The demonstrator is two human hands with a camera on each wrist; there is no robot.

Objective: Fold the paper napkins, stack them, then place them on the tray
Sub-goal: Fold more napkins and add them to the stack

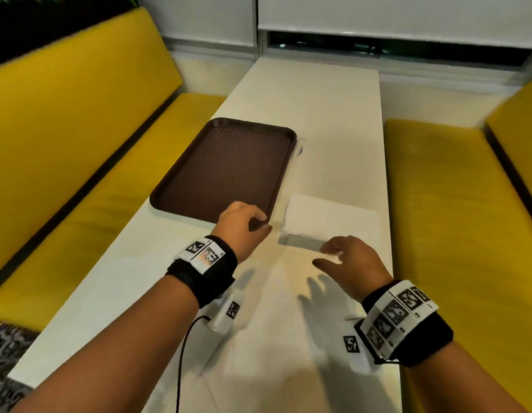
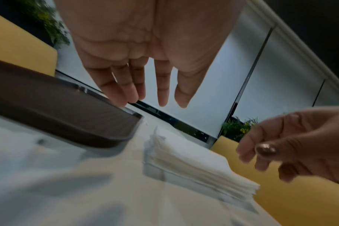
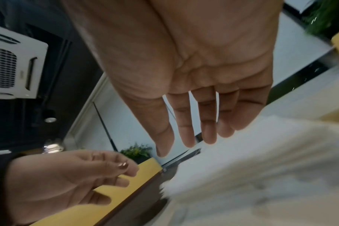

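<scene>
A stack of white paper napkins (image 1: 324, 223) lies on the white table (image 1: 333, 129), just right of the dark brown tray's (image 1: 226, 168) near right corner. My left hand (image 1: 244, 225) hovers over that tray corner, fingers relaxed, holding nothing. My right hand (image 1: 345, 257) floats above the table at the stack's near edge, fingers spread and empty. In the left wrist view the napkins (image 2: 195, 165) lie below the left hand (image 2: 145, 76), beside the tray (image 2: 68, 116). The right wrist view shows the right hand (image 3: 199, 107) above the blurred napkins (image 3: 261, 152).
Yellow benches run along both sides of the table (image 1: 80, 144) (image 1: 455, 219). A window with white blinds (image 1: 378, 19) closes the far end. Bare tabletop stretches beyond the tray and in front of my hands.
</scene>
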